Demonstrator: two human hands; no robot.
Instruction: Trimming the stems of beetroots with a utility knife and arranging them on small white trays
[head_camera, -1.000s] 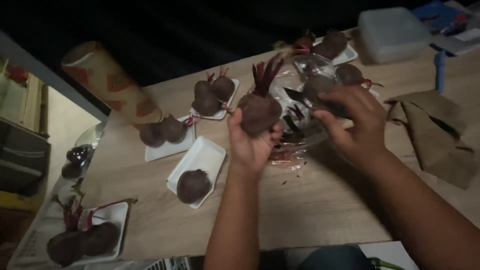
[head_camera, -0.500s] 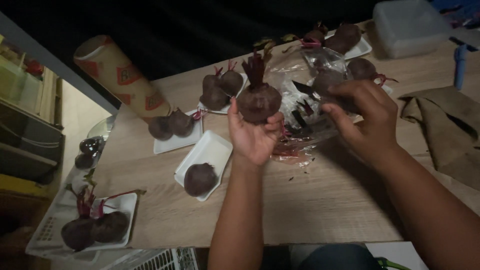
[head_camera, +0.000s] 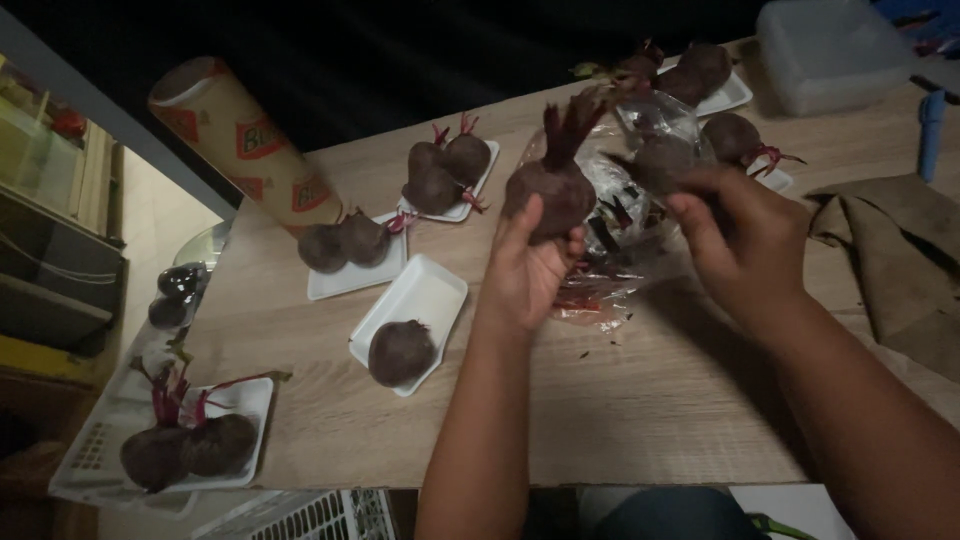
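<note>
Left hand (head_camera: 530, 265) grips beetroot (head_camera: 548, 195) from below, stems upward, above bench (head_camera: 650, 400). Right hand (head_camera: 745, 235) beside it, fingers curled on clear plastic bag (head_camera: 640, 215); what it holds, cannot tell.

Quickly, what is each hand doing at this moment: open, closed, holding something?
Left hand: closed around a beetroot, held up.
Right hand: closed on something dark over the plastic bag; what it holds cannot be told.

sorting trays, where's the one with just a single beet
In the head view, the single-beet tray sits centre-left on the table, just left of the left hand.
</note>
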